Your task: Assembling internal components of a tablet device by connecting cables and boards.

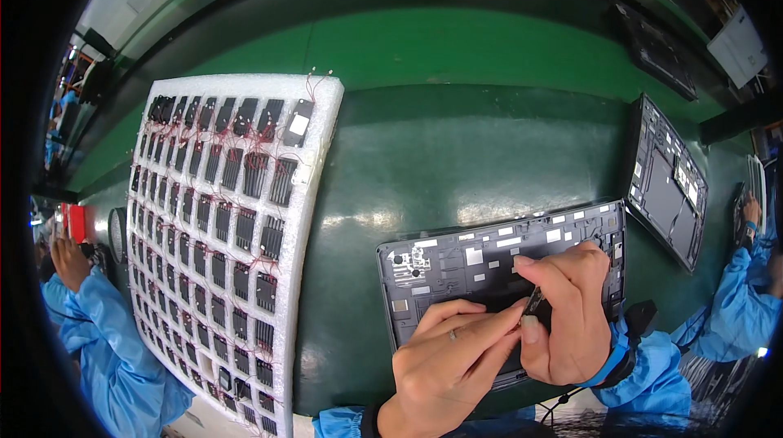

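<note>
- Small dark component (pixel 534 301), low and right of centre in the frame, sits pinched between the thumb and forefinger of my right hand (pixel 567 316); it is too small to say more about its shape.
- My left hand (pixel 449 356) comes up from the lower edge, a ring on one finger, its fingertips closed in against the same little part, touching my right thumb.
- Both hands hover over the dark grey device back cover (pixel 457 263), which lies open-side up on the green mat (pixel 424 161) with pale stickers scattered across its inside; my hands hide its lower right part.
- Blue sleeves cover both my wrists, with a dark band at the right one.
- At the right of the frame a second dark cover (pixel 665 181) lies tilted, well apart from mine.
- At the left a white foam tray (pixel 314 161) holds rows of small black parts with thin red wires.
- Another person's hand (pixel 69 263) shows at the far left edge, and another hand (pixel 750 211) at the far right.
</note>
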Demonstrator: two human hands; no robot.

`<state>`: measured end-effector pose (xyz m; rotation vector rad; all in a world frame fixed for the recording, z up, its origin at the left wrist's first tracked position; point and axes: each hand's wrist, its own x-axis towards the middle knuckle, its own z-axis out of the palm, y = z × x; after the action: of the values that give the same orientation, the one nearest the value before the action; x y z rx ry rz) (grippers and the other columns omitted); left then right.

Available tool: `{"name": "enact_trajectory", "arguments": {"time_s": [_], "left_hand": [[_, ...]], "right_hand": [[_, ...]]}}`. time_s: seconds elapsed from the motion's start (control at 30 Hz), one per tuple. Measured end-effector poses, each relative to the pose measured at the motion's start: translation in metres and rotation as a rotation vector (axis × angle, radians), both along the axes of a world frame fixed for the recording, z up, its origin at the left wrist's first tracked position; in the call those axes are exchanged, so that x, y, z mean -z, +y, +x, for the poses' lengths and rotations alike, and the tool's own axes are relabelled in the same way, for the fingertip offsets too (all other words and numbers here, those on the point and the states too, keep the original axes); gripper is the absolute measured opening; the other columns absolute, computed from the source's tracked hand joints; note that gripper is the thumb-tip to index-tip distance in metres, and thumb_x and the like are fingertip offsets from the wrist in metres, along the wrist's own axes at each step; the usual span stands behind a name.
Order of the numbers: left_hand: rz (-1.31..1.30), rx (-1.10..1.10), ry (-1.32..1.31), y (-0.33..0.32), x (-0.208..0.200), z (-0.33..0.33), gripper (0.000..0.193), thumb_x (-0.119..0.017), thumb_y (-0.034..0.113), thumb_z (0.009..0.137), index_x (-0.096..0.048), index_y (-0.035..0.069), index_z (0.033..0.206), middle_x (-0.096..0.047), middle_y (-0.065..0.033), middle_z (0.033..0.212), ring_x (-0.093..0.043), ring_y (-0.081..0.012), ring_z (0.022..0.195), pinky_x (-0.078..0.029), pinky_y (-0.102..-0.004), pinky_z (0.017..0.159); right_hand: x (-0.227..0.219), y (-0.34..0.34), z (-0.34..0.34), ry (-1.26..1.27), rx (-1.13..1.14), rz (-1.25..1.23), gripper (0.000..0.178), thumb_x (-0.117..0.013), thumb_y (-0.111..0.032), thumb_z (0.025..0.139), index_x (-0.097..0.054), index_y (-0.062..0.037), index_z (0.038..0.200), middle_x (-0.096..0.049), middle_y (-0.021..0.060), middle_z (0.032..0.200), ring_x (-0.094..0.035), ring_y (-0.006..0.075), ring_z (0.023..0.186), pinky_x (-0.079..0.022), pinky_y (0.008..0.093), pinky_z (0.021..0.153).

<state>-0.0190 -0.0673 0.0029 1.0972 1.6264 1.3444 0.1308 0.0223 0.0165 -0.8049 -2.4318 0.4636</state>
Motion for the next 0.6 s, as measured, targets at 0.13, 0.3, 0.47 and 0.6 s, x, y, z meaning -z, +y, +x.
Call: {"name": "enact_trajectory", "arguments": {"time_s": [0.13, 0.3, 0.47, 0.6], "left_hand": [[0.006, 0.005, -0.001, 0.0007, 0.0007, -0.0003, 0.031, -0.087, -0.005, 0.082, -0.084, 0.004, 0.112, -0.081, -0.0078, 0.101, -0.072, -0.0195, 0.092, -0.057, -0.0339, 0.089], [0.014, 0.001, 0.008, 0.0003, 0.0008, -0.0008, 0.031, -0.087, -0.005, 0.082, -0.084, 0.004, 0.111, -0.081, -0.0079, 0.101, -0.072, -0.0199, 0.091, -0.058, -0.0346, 0.089], [0.021, 0.004, 0.008, -0.0002, 0.0035, -0.0013, 0.031, -0.087, -0.005, 0.082, -0.084, 0.004, 0.111, -0.081, -0.0080, 0.100, -0.072, -0.0204, 0.090, -0.058, -0.0354, 0.089], [0.025, 0.005, 0.020, -0.0011, 0.0016, -0.0001, 0.030, -0.087, -0.005, 0.081, -0.084, 0.003, 0.110, -0.080, -0.0081, 0.100, -0.072, -0.0207, 0.089, -0.058, -0.0360, 0.089]], "right_hand": [[-0.0029, 0.0013, 0.0010, -0.008, -0.012, -0.025, 0.051, -0.062, -0.021, 0.095, -0.062, 0.0040, 0.139, -0.058, 0.0151, 0.113, -0.054, 0.0307, 0.096, -0.040, 0.0505, 0.090], [-0.0025, 0.0007, -0.0006, -0.001, -0.010, -0.035, 0.050, -0.062, -0.021, 0.095, -0.062, 0.0043, 0.139, -0.059, 0.0147, 0.112, -0.054, 0.0304, 0.096, -0.039, 0.0502, 0.090], [-0.0007, 0.0002, -0.0014, -0.005, 0.014, -0.028, 0.047, -0.062, -0.023, 0.096, -0.064, 0.0042, 0.135, -0.060, 0.0146, 0.111, -0.055, 0.0304, 0.095, -0.039, 0.0502, 0.090], [-0.0006, -0.0002, -0.0013, 0.008, 0.014, -0.015, 0.046, -0.062, -0.023, 0.097, -0.065, 0.0041, 0.134, -0.060, 0.0148, 0.110, -0.055, 0.0305, 0.094, -0.040, 0.0504, 0.090]]}}
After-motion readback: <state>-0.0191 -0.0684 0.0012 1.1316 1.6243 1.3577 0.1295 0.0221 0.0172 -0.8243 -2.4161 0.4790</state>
